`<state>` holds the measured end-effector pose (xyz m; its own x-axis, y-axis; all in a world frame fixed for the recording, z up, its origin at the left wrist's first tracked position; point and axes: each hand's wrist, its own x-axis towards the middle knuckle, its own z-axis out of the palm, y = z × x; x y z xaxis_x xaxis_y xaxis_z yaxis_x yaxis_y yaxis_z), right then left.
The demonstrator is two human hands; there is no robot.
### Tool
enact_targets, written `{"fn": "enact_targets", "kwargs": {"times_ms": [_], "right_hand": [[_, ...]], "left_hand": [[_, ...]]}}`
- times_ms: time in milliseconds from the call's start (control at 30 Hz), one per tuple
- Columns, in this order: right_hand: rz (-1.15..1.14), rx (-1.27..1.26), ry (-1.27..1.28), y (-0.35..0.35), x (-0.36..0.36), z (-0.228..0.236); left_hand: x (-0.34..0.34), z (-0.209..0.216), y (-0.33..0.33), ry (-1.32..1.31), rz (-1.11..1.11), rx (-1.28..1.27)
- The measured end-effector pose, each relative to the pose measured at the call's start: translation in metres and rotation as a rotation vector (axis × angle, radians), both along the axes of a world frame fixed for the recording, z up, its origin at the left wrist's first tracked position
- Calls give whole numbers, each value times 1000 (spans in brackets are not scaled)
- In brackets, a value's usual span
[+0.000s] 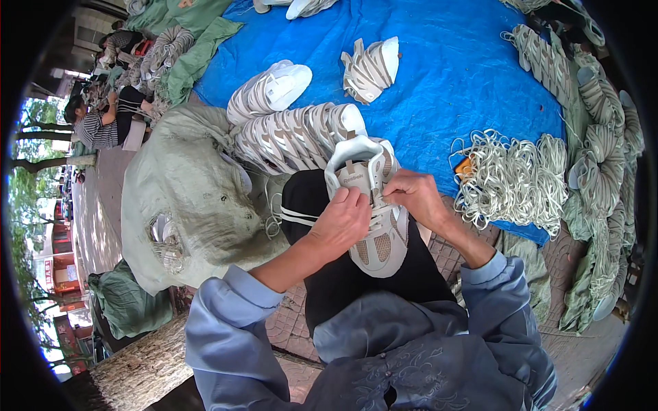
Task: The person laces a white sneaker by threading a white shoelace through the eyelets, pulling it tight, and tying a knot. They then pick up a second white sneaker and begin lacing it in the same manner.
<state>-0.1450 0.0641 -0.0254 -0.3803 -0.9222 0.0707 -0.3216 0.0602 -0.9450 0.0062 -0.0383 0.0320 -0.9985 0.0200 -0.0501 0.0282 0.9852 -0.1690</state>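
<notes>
A beige and white sneaker [381, 255] rests on my black-trousered thigh, toe toward me, its tongue and padded collar upright. White lace crosses its lower eyelets. My left hand [344, 218] is closed in a pinch over the left side of the lacing. On the other side, my right hand [415, 197] pinches at the upper eyelets. Both seem to grip the shoelace [376, 218], though the fingers hide most of it. Loose white laces [296, 216] lie over my left knee.
Behind the sneaker sits a row of nested sneakers [291, 140], with more sneakers [371, 68] on a blue tarp [439, 82]. A heap of white laces [515, 179] lies right. A bulging pale sack [188, 198] stands left. Bundled shoes [603, 157] line the far right. Another person [99, 127] sits far left.
</notes>
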Motion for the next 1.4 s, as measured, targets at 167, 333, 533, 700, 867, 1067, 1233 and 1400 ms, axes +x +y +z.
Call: {"fn": "enact_targets", "kwargs": {"times_ms": [167, 333, 533, 700, 867, 1067, 1233, 1400], "right_hand": [[-32, -52, 108, 0, 0, 0], [60, -184, 703, -3, 1, 2], [119, -187, 879, -3, 0, 0], [61, -63, -26, 0, -9, -8], [73, -190, 373, -6, -7, -11], [63, 35, -216, -4, -16, -7], [85, -137, -44, -4, -14, -7], [103, -345, 358, -5, -11, 1]], "left_hand": [[-8, -7, -5, 275, 284, 423], [-23, -15, 5, 246, 418, 456], [-37, -14, -4, 35, 688, 747], [-34, -14, -13, -19, 618, 889], [-38, -13, -18, -123, 693, 980], [-38, -18, -19, -118, 684, 1019], [-48, -28, -22, -182, 575, 932], [-49, -29, -22, -108, 460, 802]]}}
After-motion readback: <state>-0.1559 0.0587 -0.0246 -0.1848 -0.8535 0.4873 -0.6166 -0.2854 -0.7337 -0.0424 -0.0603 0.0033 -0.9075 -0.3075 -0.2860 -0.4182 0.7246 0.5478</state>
